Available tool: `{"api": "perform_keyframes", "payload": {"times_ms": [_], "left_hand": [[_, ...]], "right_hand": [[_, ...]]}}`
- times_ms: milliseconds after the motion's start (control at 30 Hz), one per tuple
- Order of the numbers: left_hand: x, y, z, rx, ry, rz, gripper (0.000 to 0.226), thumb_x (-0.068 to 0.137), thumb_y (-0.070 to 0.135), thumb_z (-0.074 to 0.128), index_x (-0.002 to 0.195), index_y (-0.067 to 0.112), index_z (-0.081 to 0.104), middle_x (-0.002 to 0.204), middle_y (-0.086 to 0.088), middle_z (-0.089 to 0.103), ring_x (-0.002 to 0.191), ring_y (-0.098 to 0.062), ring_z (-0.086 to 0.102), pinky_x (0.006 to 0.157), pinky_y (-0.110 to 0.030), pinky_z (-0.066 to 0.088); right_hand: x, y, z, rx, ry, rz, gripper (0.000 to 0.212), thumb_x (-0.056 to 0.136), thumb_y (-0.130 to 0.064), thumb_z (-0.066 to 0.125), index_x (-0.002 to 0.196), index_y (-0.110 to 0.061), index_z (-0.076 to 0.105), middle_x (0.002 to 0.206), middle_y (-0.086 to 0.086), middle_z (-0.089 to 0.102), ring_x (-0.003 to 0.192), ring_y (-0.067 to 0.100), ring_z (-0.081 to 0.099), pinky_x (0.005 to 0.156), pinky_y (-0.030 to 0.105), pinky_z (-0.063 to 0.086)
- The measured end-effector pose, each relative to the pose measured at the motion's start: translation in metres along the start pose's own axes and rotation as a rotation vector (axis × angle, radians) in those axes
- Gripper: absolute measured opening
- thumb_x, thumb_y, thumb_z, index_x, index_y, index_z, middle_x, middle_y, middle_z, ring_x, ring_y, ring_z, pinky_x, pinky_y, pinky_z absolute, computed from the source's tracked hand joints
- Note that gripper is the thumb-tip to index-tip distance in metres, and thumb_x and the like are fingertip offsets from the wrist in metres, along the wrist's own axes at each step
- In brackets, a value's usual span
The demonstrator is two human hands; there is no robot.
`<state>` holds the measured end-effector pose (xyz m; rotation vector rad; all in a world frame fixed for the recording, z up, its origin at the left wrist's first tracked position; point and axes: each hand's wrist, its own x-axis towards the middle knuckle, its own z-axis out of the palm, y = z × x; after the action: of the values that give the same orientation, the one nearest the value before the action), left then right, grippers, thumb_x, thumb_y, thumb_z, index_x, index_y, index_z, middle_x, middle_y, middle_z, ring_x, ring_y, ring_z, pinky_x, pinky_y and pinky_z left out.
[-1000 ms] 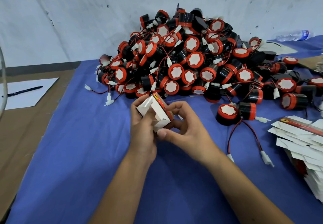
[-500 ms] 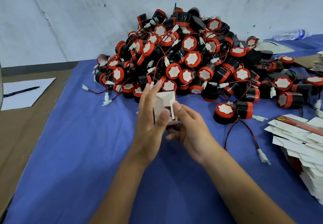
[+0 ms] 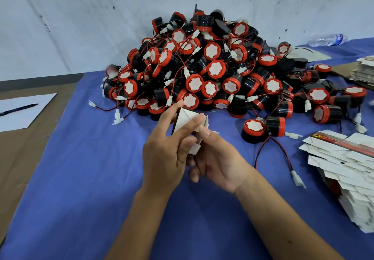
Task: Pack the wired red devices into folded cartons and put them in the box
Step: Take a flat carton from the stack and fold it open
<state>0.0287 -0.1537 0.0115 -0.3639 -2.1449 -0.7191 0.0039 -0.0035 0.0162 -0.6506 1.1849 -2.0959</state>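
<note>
A small white carton [image 3: 187, 121] is held above the blue cloth [image 3: 81, 188] between both hands, its flaps partly unfolded. My left hand [image 3: 164, 154] grips it from the left, fingers spread over its face. My right hand [image 3: 216, 158] holds it from below and the right, thumb against a flap. Behind them rises a big pile of red-and-black wired devices [image 3: 212, 73]. Two single devices [image 3: 263, 128] lie to the right of my hands, their red and black wires trailing to white plugs. The box is not in view.
A stack of flat white cartons [image 3: 348, 170] lies at the right edge. A second stack [image 3: 364, 71] sits further back right. A sheet of paper [image 3: 22, 111] with a pen [image 3: 18, 108] lies on the brown table at left. A water bottle [image 3: 327, 39] lies by the wall.
The carton has turned in my hands from showing its red edge to its white inside, and its flaps have opened out. Both hands have shifted slightly away from me, toward the pile.
</note>
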Motion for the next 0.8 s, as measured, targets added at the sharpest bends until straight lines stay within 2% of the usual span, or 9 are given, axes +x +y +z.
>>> {"api": "perform_keyframes", "payload": {"times_ms": [67, 200, 300, 433, 533, 600, 667, 733, 800], "left_hand": [[0.001, -0.002, -0.002, -0.021, 0.009, -0.024, 0.053, 0.11, 0.053, 0.028, 0.139, 0.029, 0.065, 0.154, -0.002, 0.05, 0.127, -0.01, 0.059, 0.087, -0.013, 0.049], [0.0, -0.001, 0.001, -0.028, 0.022, -0.116, 0.046, 0.11, 0.047, 0.037, 0.139, 0.027, 0.066, 0.148, -0.004, 0.055, 0.122, -0.015, 0.064, 0.088, -0.026, 0.055], [0.0, 0.0, 0.004, -0.059, 0.039, -0.147, 0.036, 0.107, 0.03, 0.049, 0.139, 0.031, 0.065, 0.148, -0.002, 0.055, 0.12, -0.015, 0.064, 0.091, -0.023, 0.054], [0.0, 0.002, 0.008, -0.221, -0.012, -0.142, 0.045, 0.102, 0.011, 0.051, 0.143, 0.027, 0.062, 0.154, 0.003, 0.049, 0.137, -0.009, 0.052, 0.1, -0.038, 0.055], [0.0, 0.001, 0.004, -0.471, -0.13, -0.206, 0.074, 0.086, -0.001, 0.053, 0.155, 0.026, 0.045, 0.156, 0.008, 0.048, 0.146, -0.014, 0.044, 0.097, -0.042, 0.059], [-0.001, -0.002, 0.0, -0.622, -0.242, -0.289, 0.094, 0.081, 0.0, 0.057, 0.162, 0.036, 0.025, 0.157, 0.013, 0.045, 0.145, -0.017, 0.045, 0.088, -0.035, 0.062], [-0.001, -0.006, -0.003, -0.634, -0.331, -0.355, 0.106, 0.08, 0.007, 0.072, 0.162, 0.045, 0.016, 0.155, 0.019, 0.044, 0.142, -0.016, 0.049, 0.09, -0.036, 0.062], [-0.002, -0.011, -0.004, -0.501, -0.324, -0.36, 0.108, 0.077, 0.016, 0.087, 0.159, 0.045, 0.025, 0.15, 0.019, 0.05, 0.138, -0.014, 0.052, 0.095, -0.041, 0.059], [-0.003, -0.015, -0.004, -0.36, -0.256, -0.32, 0.099, 0.073, 0.021, 0.093, 0.154, 0.037, 0.038, 0.143, 0.016, 0.057, 0.134, -0.012, 0.055, 0.094, -0.043, 0.059]], "right_hand": [[0.0, -0.001, -0.002, 0.039, -0.037, -0.008, 0.056, 0.087, -0.062, 0.067, 0.13, -0.024, 0.065, 0.097, 0.002, 0.059, 0.072, 0.015, 0.053, 0.051, 0.028, 0.05], [0.003, 0.001, -0.004, -0.036, 0.016, -0.001, 0.075, 0.087, -0.065, 0.066, 0.138, -0.011, 0.056, 0.101, 0.004, 0.059, 0.071, 0.015, 0.054, 0.05, 0.026, 0.048], [0.006, 0.003, -0.006, -0.054, 0.101, -0.007, 0.053, 0.094, -0.053, 0.066, 0.124, -0.01, 0.063, 0.094, 0.004, 0.061, 0.068, 0.016, 0.055, 0.049, 0.026, 0.046], [0.01, 0.005, -0.008, -0.049, 0.229, -0.079, 0.032, 0.094, -0.033, 0.071, 0.115, -0.011, 0.067, 0.082, 0.005, 0.063, 0.061, 0.015, 0.051, 0.048, 0.026, 0.045], [0.011, 0.005, -0.01, -0.04, 0.317, -0.102, 0.028, 0.093, -0.028, 0.068, 0.113, -0.01, 0.067, 0.08, 0.008, 0.063, 0.055, 0.016, 0.048, 0.043, 0.026, 0.042], [0.011, 0.004, -0.011, -0.048, 0.367, -0.063, 0.027, 0.091, -0.029, 0.066, 0.11, -0.01, 0.066, 0.08, 0.01, 0.065, 0.052, 0.016, 0.048, 0.04, 0.026, 0.04], [0.01, 0.004, -0.013, -0.093, 0.333, -0.012, 0.025, 0.091, -0.029, 0.066, 0.111, -0.013, 0.068, 0.084, 0.009, 0.07, 0.051, 0.015, 0.053, 0.04, 0.027, 0.042], [0.009, 0.002, -0.015, -0.185, 0.289, 0.026, 0.027, 0.091, -0.032, 0.066, 0.115, -0.02, 0.07, 0.092, 0.006, 0.075, 0.057, 0.014, 0.059, 0.043, 0.027, 0.043], [0.008, 0.001, -0.016, -0.399, 0.32, -0.005, 0.029, 0.091, -0.038, 0.068, 0.118, -0.029, 0.07, 0.101, 0.001, 0.078, 0.072, 0.014, 0.067, 0.052, 0.027, 0.049]]}}
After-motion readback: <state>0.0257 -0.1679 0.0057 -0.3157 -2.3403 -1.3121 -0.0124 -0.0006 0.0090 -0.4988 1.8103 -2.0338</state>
